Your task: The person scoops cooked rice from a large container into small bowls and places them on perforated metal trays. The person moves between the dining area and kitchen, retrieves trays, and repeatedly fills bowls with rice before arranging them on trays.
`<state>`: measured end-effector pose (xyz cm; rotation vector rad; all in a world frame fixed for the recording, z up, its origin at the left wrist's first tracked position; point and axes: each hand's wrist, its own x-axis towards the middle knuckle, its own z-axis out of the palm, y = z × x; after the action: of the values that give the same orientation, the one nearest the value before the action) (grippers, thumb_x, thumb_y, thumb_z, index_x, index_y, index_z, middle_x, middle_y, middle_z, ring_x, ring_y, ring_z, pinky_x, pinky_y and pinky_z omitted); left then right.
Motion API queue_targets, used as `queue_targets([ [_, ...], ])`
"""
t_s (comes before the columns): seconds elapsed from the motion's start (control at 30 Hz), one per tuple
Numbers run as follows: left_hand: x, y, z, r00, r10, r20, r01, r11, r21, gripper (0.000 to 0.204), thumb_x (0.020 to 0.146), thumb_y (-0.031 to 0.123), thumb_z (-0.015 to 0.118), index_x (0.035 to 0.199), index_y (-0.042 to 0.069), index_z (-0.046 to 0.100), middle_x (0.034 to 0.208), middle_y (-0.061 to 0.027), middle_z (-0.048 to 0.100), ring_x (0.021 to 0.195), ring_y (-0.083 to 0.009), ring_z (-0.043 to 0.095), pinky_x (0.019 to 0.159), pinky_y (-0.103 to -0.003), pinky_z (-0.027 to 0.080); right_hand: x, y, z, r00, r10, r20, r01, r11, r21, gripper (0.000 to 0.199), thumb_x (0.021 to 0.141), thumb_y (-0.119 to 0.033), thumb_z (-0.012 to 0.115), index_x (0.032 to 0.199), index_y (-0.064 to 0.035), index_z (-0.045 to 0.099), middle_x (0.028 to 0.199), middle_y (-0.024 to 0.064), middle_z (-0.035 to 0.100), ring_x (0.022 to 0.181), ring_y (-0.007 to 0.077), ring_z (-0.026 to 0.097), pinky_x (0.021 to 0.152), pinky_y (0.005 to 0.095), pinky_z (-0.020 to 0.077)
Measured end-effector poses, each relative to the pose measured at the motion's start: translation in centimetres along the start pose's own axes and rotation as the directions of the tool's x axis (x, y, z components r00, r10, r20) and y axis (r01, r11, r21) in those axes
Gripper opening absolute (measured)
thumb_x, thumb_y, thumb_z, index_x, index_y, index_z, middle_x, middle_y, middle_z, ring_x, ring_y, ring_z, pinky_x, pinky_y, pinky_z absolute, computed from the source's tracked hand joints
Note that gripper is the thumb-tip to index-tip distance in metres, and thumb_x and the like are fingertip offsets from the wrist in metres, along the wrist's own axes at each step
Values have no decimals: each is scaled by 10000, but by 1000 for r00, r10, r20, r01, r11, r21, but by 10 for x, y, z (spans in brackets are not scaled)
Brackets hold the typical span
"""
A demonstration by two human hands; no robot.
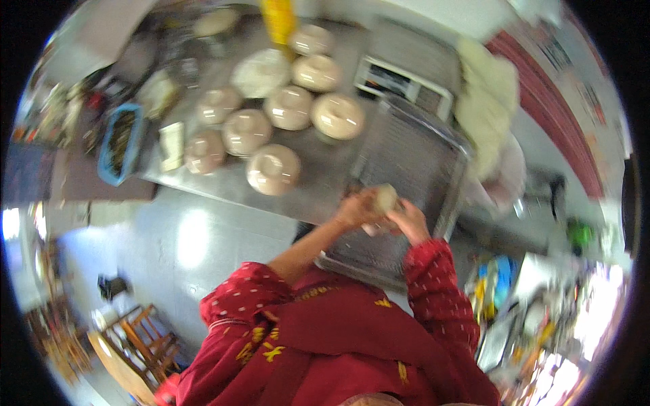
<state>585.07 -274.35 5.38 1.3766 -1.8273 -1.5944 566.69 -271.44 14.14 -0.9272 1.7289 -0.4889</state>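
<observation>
My left hand [359,208] and my right hand [409,221] meet above a grey metal tray [440,157] at the table's front right. Between them is a small pale, cream-coloured piece [386,197], blurred, whose kind I cannot make out. Fingers of both hands are closed around it, my left from the left side and my right from the right. Left of the tray, several round, glossy pinkish-beige things [273,169] with dimpled tops stand in a cluster on the metal table [321,196]. A flat whitish round [261,73] lies behind them.
A scale [403,84] with a white front panel stands behind the tray, beside a pale cloth [489,101]. A tall yellow thing [277,24] is at the back. At the left sits a blue basket [108,159] with dark contents. A wooden chair [149,342] stands lower left.
</observation>
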Motion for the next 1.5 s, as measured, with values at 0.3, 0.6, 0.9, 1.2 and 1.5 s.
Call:
queue_targets([
  [0.3,1,-36,29,986,-79,145,162,297,-941,722,878,571,528,1470,186,376,1419,-114,395,1286,-351,378,1019,-639,345,-7,-24,57,920,-387,-63,147,490,-859,481,810,-346,681,1259,-185,618,1227,193,533,1085,427,562,868,474,520],
  [0.6,-46,-31,-24,920,-81,384,389,315,-866,838,893,736,389,1471,129,394,1402,-215,468,1253,-434,449,948,-614,417,-22,-33,140,893,-389,-228,54,594,-803,602,816,-313,722,1294,-45,474,1260,212,471,1179,398,490,924,502,476],
  [0.9,-220,-121,-278,909,-126,397,416,329,-848,481,984,436,512,1218,16,533,1038,-189,635,944,-287,653,759,-429,573,-35,-81,166,750,-447,-488,-183,568,-802,591,780,-186,757,1283,4,512,1266,221,509,1158,401,525,960,469,447],
  [1.2,-336,-234,-469,841,-518,-158,-134,83,-987,393,954,331,552,1224,44,555,1055,-134,648,925,-248,654,843,-369,543,17,-320,356,523,-840,-143,527,451,-720,391,853,-60,652,1230,2,568,1280,183,521,1147,342,527,987,422,430],
  [1.5,-402,-334,-634,611,-694,-380,-377,167,-911,341,952,295,575,1172,36,559,991,-142,663,860,-229,671,762,-361,572,100,-499,579,390,-920,-38,852,377,-364,257,842,33,631,1093,-24,649,1136,102,603,921,202,622,795,317,519],
])
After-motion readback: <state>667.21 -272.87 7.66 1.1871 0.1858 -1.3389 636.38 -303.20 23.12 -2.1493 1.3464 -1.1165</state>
